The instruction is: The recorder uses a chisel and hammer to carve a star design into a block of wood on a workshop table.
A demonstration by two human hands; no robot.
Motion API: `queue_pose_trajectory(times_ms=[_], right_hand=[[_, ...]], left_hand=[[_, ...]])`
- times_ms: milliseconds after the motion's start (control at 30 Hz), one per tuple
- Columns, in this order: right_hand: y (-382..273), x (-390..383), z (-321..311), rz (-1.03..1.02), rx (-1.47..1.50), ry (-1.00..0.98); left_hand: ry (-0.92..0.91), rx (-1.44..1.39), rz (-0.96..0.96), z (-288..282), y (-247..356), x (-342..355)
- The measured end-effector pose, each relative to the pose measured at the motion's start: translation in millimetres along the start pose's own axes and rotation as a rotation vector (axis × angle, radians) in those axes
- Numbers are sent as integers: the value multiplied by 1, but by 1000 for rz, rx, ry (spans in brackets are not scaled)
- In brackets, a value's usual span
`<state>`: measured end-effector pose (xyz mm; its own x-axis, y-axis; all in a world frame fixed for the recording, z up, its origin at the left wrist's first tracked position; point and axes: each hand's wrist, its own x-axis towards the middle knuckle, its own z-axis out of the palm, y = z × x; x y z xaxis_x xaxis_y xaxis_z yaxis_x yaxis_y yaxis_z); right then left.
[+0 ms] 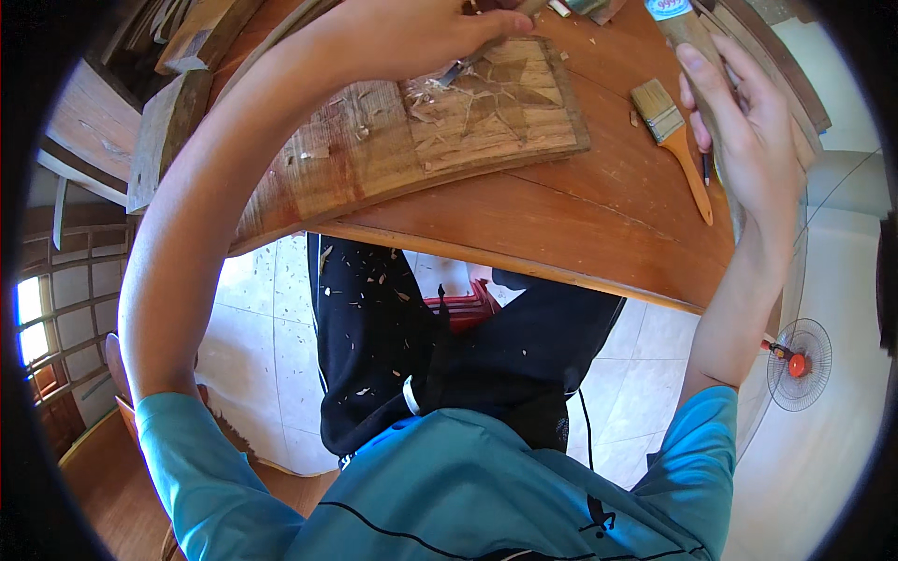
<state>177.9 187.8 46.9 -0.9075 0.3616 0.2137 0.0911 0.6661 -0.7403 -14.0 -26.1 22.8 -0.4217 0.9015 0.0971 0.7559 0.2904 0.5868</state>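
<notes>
My left hand (pixel 412 37) is closed round a chisel (pixel 454 73) at the top of the view. The chisel's metal blade slants down onto a thick wooden board (pixel 355 140). Carved leaf-like or star-like shapes (pixel 500 93) show on the board's right part, with pale shavings around the blade. My right hand (pixel 748 122) grips a thick wooden club (pixel 697 42), raised over the right side of the table, with a round blue and white sticker on its end. The chisel's handle is partly hidden by my left hand.
A flat paintbrush (pixel 687 154) with an orange handle lies below my right hand, beside a dark slim tool (pixel 706 168). Wood blocks (pixel 168 140) stand at the left of the brown table (pixel 486 210). Shavings speckle my black trousers (pixel 374 337). A fan (pixel 798 365) stands far right.
</notes>
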Motion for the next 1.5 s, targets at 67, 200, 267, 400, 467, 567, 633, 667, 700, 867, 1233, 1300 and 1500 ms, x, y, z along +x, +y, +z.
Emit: queue_pose_trajectory(times_ms=[67, 200, 267, 400, 467, 567, 633, 667, 700, 867, 1233, 1300, 1500], right_hand=[[5, -1, 0, 7, 14, -11], [10, -9, -10, 58, 13, 72], [9, -12, -13, 73, 31, 105], [4, -14, -13, 72, 29, 106], [4, -17, -12, 76, 34, 110], [0, -21, -11, 71, 32, 101], [-5, -23, -10, 41, -1, 74], [-6, -24, -10, 43, -4, 74], [-8, -24, -10, 38, -3, 72], [-18, -29, -11, 38, 1, 88], [-44, -42, -19, -27, -199, 37], [-52, -43, -18, -54, -221, 41], [-54, -41, -17, -175, -336, 95]], left_hand=[[-8, 70, 71, 3, -5, 8], [-268, 67, 18, -6, 11, 12], [-197, -21, 37, 0, 0, 7], [-39, -274, 84, -8, -7, -7], [-138, -293, 100, -26, 4, -8], [43, -285, 295, -7, -2, -15], [104, -344, 419, 4, -26, -7], [78, -337, 371, 1, -22, -9], [51, -329, 323, -2, -18, -11], [199, -185, 346, 4, -13, -29], [404, -71, 349, 12, -25, -52], [393, -108, 318, 12, -25, -53], [402, -156, 291, 14, -27, -55]])
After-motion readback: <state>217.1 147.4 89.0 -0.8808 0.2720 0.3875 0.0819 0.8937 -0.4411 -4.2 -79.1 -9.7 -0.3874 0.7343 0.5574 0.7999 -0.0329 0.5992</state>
